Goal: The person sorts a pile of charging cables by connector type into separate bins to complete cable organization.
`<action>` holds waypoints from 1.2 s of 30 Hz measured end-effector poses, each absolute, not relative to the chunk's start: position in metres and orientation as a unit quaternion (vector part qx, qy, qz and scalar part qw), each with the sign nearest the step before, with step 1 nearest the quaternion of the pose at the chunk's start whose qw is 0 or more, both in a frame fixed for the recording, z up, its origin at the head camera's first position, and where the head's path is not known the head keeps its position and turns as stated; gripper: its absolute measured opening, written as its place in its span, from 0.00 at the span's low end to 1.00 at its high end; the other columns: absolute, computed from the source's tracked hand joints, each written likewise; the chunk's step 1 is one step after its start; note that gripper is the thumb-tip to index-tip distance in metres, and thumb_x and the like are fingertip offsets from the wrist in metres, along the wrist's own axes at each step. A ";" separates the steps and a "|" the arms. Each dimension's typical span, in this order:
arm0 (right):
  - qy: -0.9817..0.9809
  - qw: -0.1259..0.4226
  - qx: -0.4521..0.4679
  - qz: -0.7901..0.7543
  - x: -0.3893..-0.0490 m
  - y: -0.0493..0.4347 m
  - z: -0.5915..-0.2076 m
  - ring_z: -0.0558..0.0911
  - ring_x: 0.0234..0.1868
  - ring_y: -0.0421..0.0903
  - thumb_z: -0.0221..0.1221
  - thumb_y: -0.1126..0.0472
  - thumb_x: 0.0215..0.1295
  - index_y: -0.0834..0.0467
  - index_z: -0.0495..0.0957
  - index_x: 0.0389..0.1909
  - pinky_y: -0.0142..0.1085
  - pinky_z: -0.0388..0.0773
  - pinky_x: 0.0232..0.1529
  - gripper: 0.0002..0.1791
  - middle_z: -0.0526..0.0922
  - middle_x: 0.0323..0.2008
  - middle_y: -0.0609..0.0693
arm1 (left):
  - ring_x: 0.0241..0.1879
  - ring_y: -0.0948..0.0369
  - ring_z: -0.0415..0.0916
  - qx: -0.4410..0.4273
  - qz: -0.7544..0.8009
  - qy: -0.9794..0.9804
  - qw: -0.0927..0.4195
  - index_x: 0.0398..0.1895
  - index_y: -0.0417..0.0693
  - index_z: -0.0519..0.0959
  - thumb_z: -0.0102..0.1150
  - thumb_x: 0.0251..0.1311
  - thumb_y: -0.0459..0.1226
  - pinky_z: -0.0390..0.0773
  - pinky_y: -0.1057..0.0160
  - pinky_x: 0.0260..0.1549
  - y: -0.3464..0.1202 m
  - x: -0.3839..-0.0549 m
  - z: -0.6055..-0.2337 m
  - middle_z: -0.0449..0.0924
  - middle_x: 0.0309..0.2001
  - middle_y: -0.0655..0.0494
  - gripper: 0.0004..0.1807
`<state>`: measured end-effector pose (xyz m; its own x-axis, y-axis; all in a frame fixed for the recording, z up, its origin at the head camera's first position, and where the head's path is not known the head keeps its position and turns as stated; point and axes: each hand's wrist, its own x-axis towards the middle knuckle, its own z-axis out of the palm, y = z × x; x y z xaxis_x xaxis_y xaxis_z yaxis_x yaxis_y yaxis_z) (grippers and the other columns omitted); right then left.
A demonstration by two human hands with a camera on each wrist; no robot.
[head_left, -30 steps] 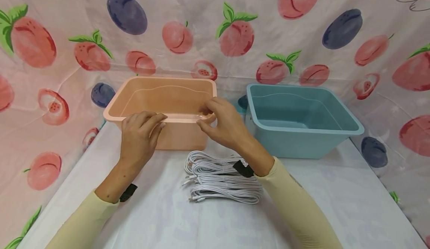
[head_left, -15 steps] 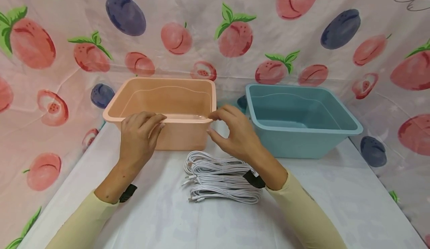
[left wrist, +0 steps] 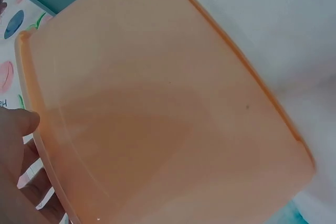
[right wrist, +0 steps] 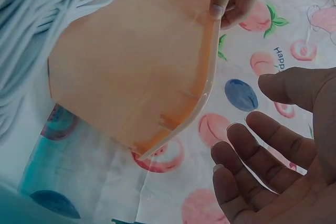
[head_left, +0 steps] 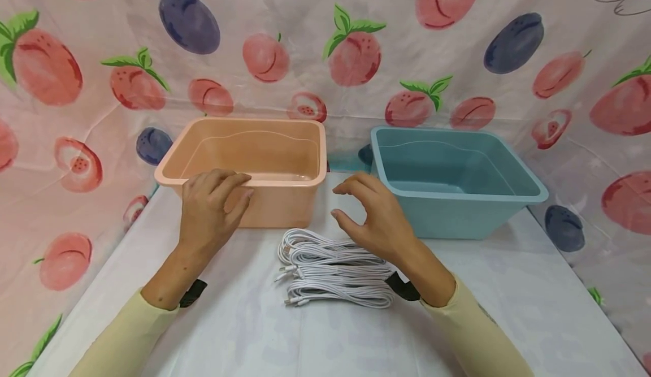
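From where I stood, the peach bin (head_left: 277, 208) sat upright on the white surface (head_left: 244, 323), and the left hand (head_left: 205, 210) had it by the near rim. Those fingers were hooked over the edge, with the thumb against the outer wall, so the hold was narrow, a pinch on the rim. The right hand (head_left: 378, 216) hung in the air just off the bin's near right corner, apart from it, its fingers softly curved and wide of the thumb, with nothing between them.

In front of the bin, toward its right end, lay the cables (head_left: 333, 271), white coils side by side, their plugs (head_left: 290, 272) pointing left. Whether the farthest coil touched the bin's foot I could not tell. The blue bin (head_left: 458, 219) stood to the right of the peach bin, a gap between them, and fruit-printed cloth (head_left: 310, 32) hung behind it.

The step in hand, as I judged it, was steadying the peach bin with the left while the right was free. To do that well, I thought, the thumb wanted to press lightly: a thin wall would likely flex under a hard squeeze, and a tug could slide the bin toward the cables. The right wrist's dark strap (head_left: 403, 286) hung close to the coils, so it needed lifting clear. Any coil would be best taken round its middle, not by the plugs, to keep its loops together.
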<state>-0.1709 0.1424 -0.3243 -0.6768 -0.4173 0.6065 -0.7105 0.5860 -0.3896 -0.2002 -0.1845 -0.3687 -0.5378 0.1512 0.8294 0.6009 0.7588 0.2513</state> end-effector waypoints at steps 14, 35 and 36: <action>-0.867 0.228 0.339 0.286 -0.155 0.155 -0.339 0.81 0.55 0.47 0.74 0.61 0.62 0.55 0.85 0.50 0.45 0.83 0.56 0.16 0.83 0.50 0.47 | 0.52 0.45 0.80 -0.243 -0.255 -0.837 0.419 0.53 0.47 0.87 0.75 0.62 0.41 0.66 0.39 0.57 -0.168 -0.201 -0.359 0.84 0.49 0.46 0.17; -0.861 0.205 0.405 0.230 -0.132 0.160 -0.372 0.82 0.49 0.44 0.77 0.60 0.59 0.55 0.84 0.46 0.41 0.82 0.50 0.17 0.83 0.46 0.44 | 0.53 0.49 0.80 -0.320 -0.277 -0.814 0.398 0.55 0.51 0.87 0.75 0.64 0.44 0.74 0.44 0.51 -0.094 -0.207 -0.347 0.84 0.50 0.50 0.18; -0.859 0.206 0.409 0.228 -0.131 0.161 -0.374 0.82 0.48 0.44 0.77 0.61 0.58 0.55 0.84 0.46 0.41 0.81 0.49 0.17 0.83 0.46 0.44 | 0.53 0.50 0.80 -0.325 -0.277 -0.813 0.396 0.55 0.51 0.87 0.74 0.64 0.44 0.74 0.45 0.50 -0.091 -0.208 -0.348 0.84 0.50 0.50 0.18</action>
